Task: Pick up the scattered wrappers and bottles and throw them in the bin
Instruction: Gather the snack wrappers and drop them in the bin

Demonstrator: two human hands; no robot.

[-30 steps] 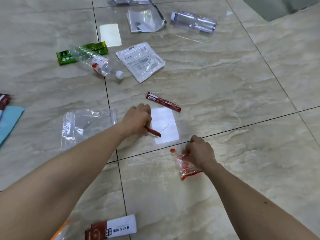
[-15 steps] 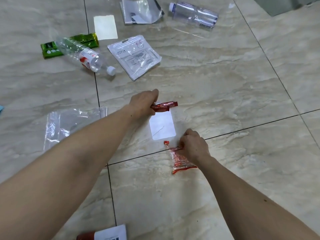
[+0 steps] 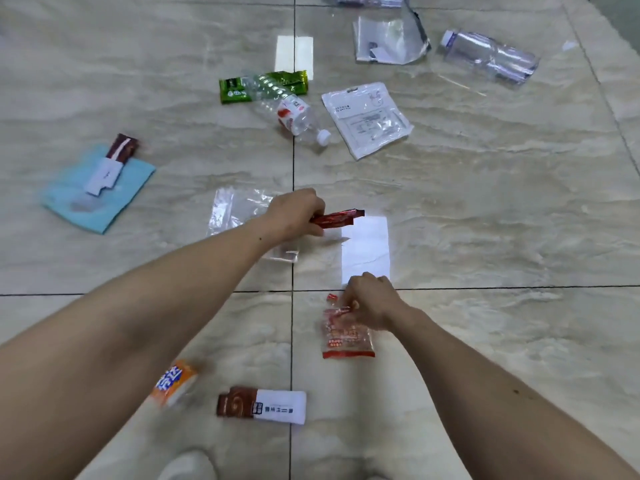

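Left hand (image 3: 294, 211) grips a red stick wrapper (image 3: 337, 218); right hand (image 3: 372, 303) pinches a red-printed clear packet (image 3: 346, 337). Writing's too blurry to read.

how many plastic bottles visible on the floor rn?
3. Red-labelled bottle lying across the green wrapper, centre; clear bottle top right; a third bottle, cut off by the top edge. More may lie outside the view.

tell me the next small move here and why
Probably lift the right hand with the red snack packet it pinches at the top: that packet lies on the floor tile, while the left hand already grips red stick wrappers. With both hands loaded, the clear plastic bag beside the left hand could come next.
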